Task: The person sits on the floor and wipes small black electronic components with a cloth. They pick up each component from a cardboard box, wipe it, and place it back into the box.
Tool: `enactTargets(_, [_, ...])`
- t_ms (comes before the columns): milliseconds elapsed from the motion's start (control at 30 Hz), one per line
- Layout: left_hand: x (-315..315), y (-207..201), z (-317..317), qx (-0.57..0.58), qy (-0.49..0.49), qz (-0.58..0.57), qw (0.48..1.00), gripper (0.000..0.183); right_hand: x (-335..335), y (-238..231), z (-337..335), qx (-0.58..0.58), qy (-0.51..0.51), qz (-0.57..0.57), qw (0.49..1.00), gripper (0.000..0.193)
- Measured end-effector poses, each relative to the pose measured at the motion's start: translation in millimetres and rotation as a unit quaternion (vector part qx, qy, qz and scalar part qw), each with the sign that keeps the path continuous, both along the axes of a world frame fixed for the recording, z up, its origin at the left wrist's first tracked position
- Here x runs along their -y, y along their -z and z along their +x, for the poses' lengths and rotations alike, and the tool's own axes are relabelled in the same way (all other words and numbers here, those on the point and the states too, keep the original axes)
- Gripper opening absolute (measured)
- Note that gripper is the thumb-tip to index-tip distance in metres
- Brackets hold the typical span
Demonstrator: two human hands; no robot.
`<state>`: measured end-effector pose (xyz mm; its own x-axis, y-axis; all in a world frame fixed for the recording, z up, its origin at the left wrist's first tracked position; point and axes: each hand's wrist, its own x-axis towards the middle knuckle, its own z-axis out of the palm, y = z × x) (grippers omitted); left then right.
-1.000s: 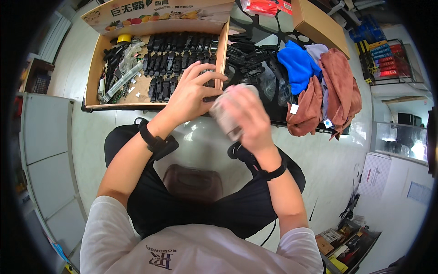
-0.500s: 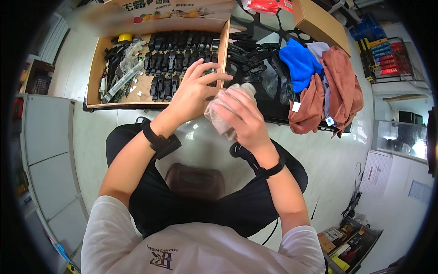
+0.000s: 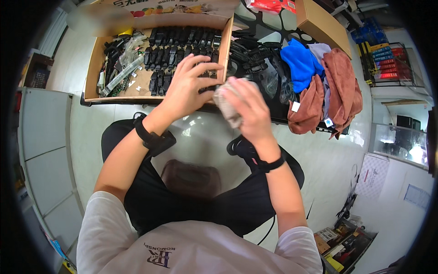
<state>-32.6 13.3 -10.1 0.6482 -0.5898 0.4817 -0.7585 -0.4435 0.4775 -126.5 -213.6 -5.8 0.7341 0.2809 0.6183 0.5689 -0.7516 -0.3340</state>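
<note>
My right hand (image 3: 250, 107) is closed around a crumpled beige cloth (image 3: 226, 106), its fingers pressed over the top. My left hand (image 3: 188, 89) is raised at the near right corner of the open box, its upper fingers spread. The left thumb and index finger come together beside the cloth; what they pinch is hidden. Behind that hand, black clip-like parts (image 3: 166, 58) lie in several rows inside the cardboard box (image 3: 132, 101). More loose black parts (image 3: 250, 54) are heaped on the dark tabletop to the right of the box wall.
Brown cloths (image 3: 340, 86) and a blue cloth (image 3: 299, 64) hang over the table's right edge. Clear plastic bags and a tube (image 3: 122, 77) fill the box's left side. A cardboard carton (image 3: 321, 27) stands far right. A brown stool (image 3: 190, 178) sits between my legs.
My right hand has moved slightly right and is blurred, tilting the cloth. My left hand has shifted a little left and up, its index finger less extended. The view has shifted slightly.
</note>
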Motion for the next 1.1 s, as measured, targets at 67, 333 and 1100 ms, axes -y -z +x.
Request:
enactTargets(67, [-2.6,-1.4,-1.0,0.002,-0.010,0.011,1.000,0.029,-9.6,5.8,-0.5,-0.012,0.019,0.017,1.000,0.052])
enactTargets(333, [0.6,-2.0,1.4,-0.005,-0.007,0.006,1.000,0.029,8.7,4.7,-0.7,-0.039,0.079,0.022,0.996,0.053])
enactTargets(1100, [0.4,4.0,-2.7,0.068,-0.014,0.007,0.998,0.033,7.9,-6.5,8.8,-0.052,0.143,0.020,0.988,0.053])
